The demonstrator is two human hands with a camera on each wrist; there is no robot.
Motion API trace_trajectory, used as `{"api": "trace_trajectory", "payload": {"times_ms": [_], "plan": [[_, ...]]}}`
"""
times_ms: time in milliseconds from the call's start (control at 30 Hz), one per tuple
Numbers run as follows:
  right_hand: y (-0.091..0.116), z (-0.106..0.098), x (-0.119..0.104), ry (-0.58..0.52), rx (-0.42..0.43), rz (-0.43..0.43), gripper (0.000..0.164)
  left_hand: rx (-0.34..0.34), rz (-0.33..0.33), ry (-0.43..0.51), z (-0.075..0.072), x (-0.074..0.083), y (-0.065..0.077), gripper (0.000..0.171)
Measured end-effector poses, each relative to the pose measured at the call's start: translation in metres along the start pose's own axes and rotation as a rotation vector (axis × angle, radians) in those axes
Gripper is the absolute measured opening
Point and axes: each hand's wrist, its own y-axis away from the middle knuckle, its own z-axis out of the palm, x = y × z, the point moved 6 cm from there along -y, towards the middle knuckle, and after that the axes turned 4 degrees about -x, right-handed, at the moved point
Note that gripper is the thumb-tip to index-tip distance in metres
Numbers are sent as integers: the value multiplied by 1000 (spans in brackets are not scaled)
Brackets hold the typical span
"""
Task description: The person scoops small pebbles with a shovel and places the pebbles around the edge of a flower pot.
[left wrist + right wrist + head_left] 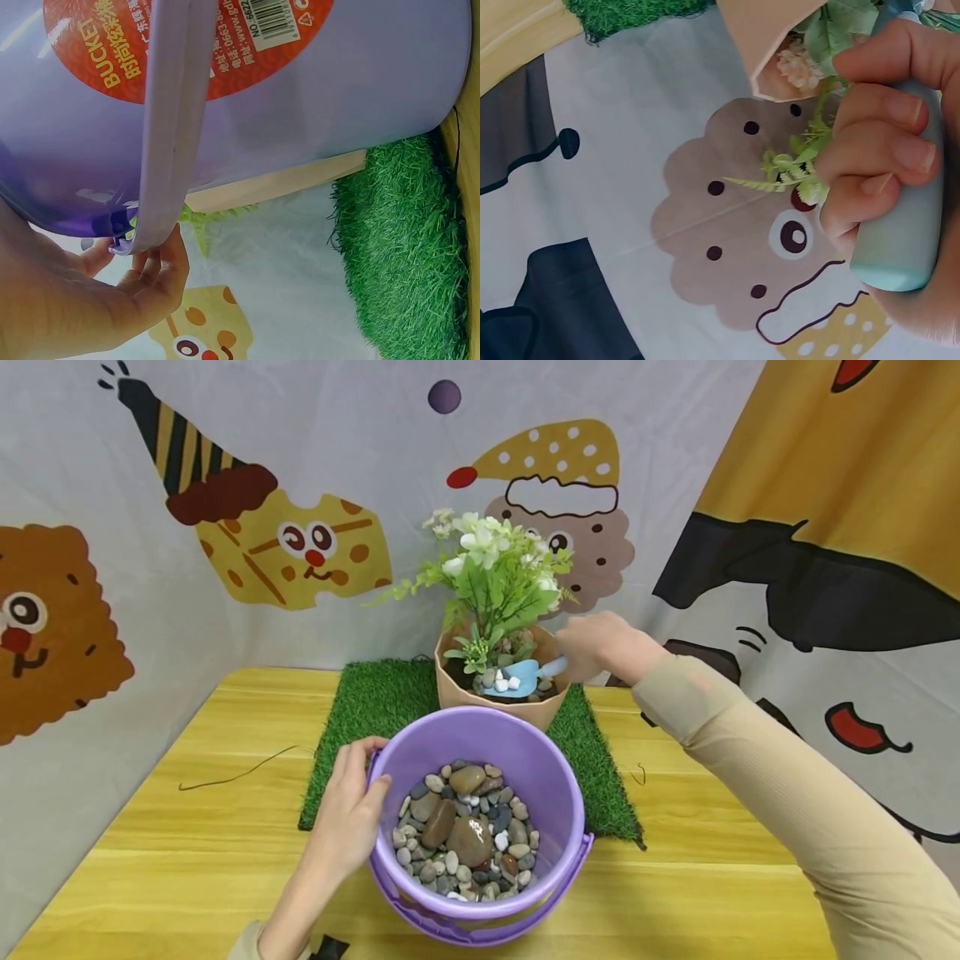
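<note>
Blue scoop point(522, 677) at the planter point(450, 693), purple bucket point(480, 735) held by its rim
Head view: the right grip point(607, 645) wraps the scoop's handle, the blade with white stones point(504, 683) ahead of it at the planter's mouth, leafy flowers point(487, 539) beside; the left grip point(348, 810) clasps the bucket's rim, pebbles point(471, 841) lying inside, to its right. Left wrist view: thumb and fingers pinch the rim near the bail's end, the grass mat point(405, 240) beyond them. Right wrist view: fingers curl round the scoop's pale handle, the planter just past the knuckles.
</note>
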Motion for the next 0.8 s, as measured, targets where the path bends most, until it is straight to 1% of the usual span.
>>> {"api": "trace_trajectory", "payload": {"times_ms": [167, 233, 300, 333, 400, 433, 567, 733, 800], "plan": [[-2, -2, -6, -3, -45, 19, 20, 2, 1, -1, 0, 0, 0, 38], [-2, -4, -8, 3, -56, 26, 24, 2, 2, -2, 0, 0, 0, 38], [-3, -5, -11, 14, -69, 38, 22, 5, 0, -2, 0, -1, 0, 38], [-3, -6, -12, 19, -72, 41, 26, 6, 1, -2, 0, -1, 0, 38], [-4, -7, -13, 30, -85, 52, 24, 7, 1, -3, 0, -1, 0, 38], [-4, -7, -14, 39, -91, 59, 20, 8, 0, -3, 0, -1, 0, 38], [-6, -9, -16, 54, -104, 73, 20, 9, 6, -3, 0, -1, 0, 38], [-6, -10, -17, 51, -136, 91, 28, 8, 9, -7, 0, -1, 0, 38], [-5, -11, -17, 50, -152, 96, 27, 7, 7, -9, -1, -1, 0, 38]]}}
